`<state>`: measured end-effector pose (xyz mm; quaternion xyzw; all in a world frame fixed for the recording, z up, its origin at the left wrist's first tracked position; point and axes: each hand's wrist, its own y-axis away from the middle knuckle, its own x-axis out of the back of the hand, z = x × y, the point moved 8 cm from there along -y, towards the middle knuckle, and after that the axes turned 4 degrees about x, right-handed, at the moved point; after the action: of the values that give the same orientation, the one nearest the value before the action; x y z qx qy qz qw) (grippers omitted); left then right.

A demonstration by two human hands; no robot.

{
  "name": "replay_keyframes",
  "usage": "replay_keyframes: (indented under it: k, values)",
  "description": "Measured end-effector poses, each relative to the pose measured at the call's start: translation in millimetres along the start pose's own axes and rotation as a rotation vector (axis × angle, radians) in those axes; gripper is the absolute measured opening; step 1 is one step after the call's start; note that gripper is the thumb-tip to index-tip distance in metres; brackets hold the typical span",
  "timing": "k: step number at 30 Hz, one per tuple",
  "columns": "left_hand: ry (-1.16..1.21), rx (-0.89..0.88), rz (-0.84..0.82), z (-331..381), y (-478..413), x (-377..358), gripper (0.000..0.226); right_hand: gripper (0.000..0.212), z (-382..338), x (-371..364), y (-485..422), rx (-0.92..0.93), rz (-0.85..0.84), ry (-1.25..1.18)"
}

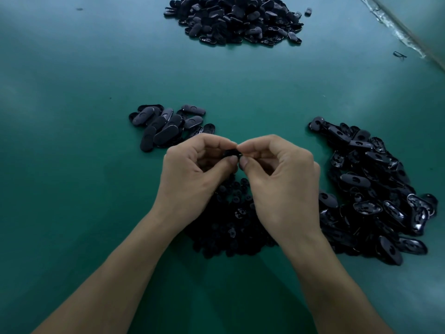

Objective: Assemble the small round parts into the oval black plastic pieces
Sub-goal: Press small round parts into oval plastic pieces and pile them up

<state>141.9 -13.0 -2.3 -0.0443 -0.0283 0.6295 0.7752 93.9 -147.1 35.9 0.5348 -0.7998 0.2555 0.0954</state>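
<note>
My left hand [195, 174] and my right hand [279, 179] meet fingertip to fingertip above the green table. Between them they pinch a small black piece [231, 154], mostly hidden by the fingers, so I cannot tell whether it is an oval piece, a round part or both. Under my wrists lies a heap of small round black parts [231, 225]. A large heap of oval black pieces [370, 194], many lying hollow side up, spreads to the right. A small group of oval pieces [166, 126] lies smooth side up just beyond my left hand.
A big pile of oval black pieces [236, 19] sits at the far edge of the green table [72, 141]. One stray piece [308, 11] lies beside it. A pale taped strip [404, 32] runs along the right rear, with a small clip-like item [399, 54] near it.
</note>
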Motion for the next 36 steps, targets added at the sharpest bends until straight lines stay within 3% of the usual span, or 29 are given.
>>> replay_keyframes:
  k: [14, 26, 36]
  values:
    - [0.089, 0.025, 0.078, -2.9, -1.6, 9.3, 0.023, 0.035, -8.9, 8.4, -6.7, 0.041, -0.068, -0.070]
    - [0.034, 0.025, 0.003, -0.4, 1.0, 0.7, 0.024, 0.037, -8.1, 2.5, -3.7, 0.068, -0.130, 0.127]
    - [-0.013, -0.001, -0.064, 2.5, 1.1, -4.2, 0.027, 0.037, -13.5, 3.8, -1.5, 0.105, -0.067, 0.167]
